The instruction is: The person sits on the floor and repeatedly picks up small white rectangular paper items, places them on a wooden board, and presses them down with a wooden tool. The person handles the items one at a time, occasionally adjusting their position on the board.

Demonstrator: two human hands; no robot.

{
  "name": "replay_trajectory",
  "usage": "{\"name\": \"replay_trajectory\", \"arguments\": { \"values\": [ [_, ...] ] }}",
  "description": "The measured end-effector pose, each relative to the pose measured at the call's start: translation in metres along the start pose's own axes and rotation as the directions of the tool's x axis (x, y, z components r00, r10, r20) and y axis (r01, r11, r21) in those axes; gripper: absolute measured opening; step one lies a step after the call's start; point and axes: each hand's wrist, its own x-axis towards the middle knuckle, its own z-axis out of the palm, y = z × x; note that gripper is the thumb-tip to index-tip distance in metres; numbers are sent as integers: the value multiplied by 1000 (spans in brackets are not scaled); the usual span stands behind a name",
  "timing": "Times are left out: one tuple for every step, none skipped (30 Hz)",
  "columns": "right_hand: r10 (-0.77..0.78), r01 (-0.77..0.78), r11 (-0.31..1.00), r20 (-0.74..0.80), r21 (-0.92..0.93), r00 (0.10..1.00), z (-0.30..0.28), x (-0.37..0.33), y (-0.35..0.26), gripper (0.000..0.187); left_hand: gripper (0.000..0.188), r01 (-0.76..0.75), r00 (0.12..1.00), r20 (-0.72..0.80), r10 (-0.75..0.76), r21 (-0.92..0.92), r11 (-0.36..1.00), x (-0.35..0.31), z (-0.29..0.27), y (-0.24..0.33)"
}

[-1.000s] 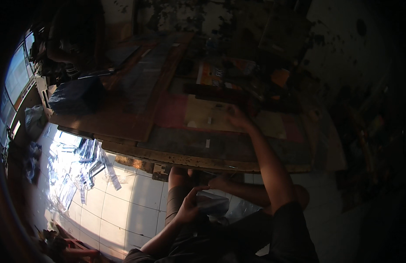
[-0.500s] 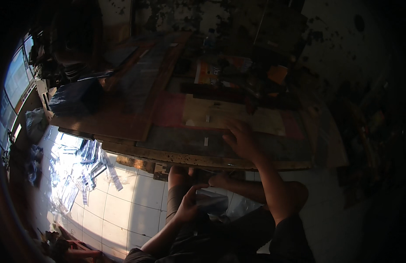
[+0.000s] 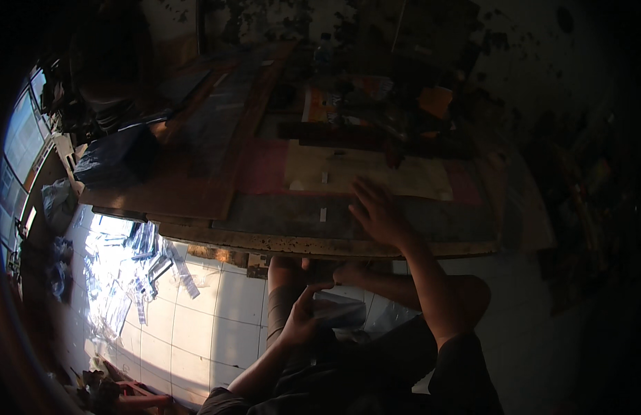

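My left hand [image 3: 301,319] is closed on the edge of a clear plastic packet [image 3: 342,310], held low over my lap below the table's front edge. Out over the worktable, my right hand [image 3: 380,216] is open with its fingers apart and holds nothing. Its fingertips are at the near edge of a pale yellow sheet [image 3: 407,181], which lies on a pink one [image 3: 259,164]. Whether they touch it I cannot tell. To the left of that hand are two small white pieces, one on the grey surface [image 3: 323,214] and another on the yellow sheet [image 3: 324,178].
A dark plastic-wrapped bundle [image 3: 116,158] stands on the table's left part, beside a brown board [image 3: 189,190]. Dark bars [image 3: 334,133] and an orange piece [image 3: 435,101] lie behind the sheets. Shiny plastic strips [image 3: 130,259] are heaped on the sunlit tiles at left.
My right hand's fingers have stretched farther onto the yellow sheet and spread. The left hand keeps its hold on the plastic packet. The whole view has shifted slightly.
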Motion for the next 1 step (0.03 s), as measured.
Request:
{"name": "replay_trajectory", "arguments": {
  "values": [
    [1, -1, 1000, -4, -6, 1000, 4, -1, 4, 55, 62, -7, 1000, 9, 7, -22, 1000, 0, -2, -5]
  ]
}}
